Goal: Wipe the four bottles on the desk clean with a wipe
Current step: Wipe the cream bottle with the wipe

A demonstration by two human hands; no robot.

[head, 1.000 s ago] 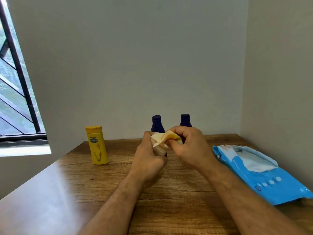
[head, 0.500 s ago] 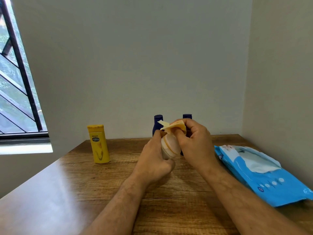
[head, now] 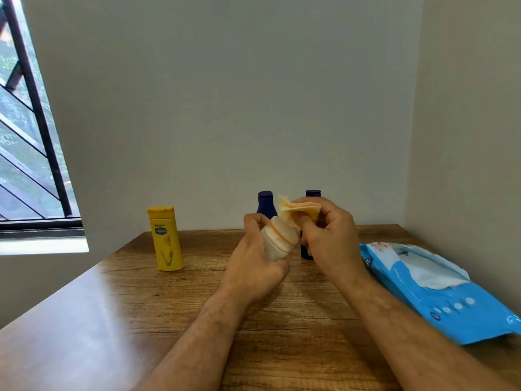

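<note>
Above the middle of the wooden desk [head: 282, 348], your left hand [head: 253, 266] grips a small cream bottle [head: 277, 239], fingers curled round its lower body, the bottle lifted off the surface and tilted with its capped end toward the upper right. Your right hand [head: 328, 238] pinches a folded yellow wipe [head: 298, 210] between thumb and fingertips; the wipe sits just at the cap end of the cream bottle, and whether it touches the cap cannot be told from this angle. Behind your hands, two dark blue bottles stand upright near the back wall: the left blue bottle [head: 265, 203] shows its cap and shoulder above your left hand, the right blue bottle [head: 313, 193] is mostly hidden behind your right hand, with its cap above and a strip of its base below. A yellow bottle [head: 166, 239] stands upright on the desk, well apart to the left, label facing you. On the right side of the desk lies a blue wipes pack [head: 439, 292], flat, its flap open with a white sheet showing. A barred window [head: 31, 136] is at far left.
</note>
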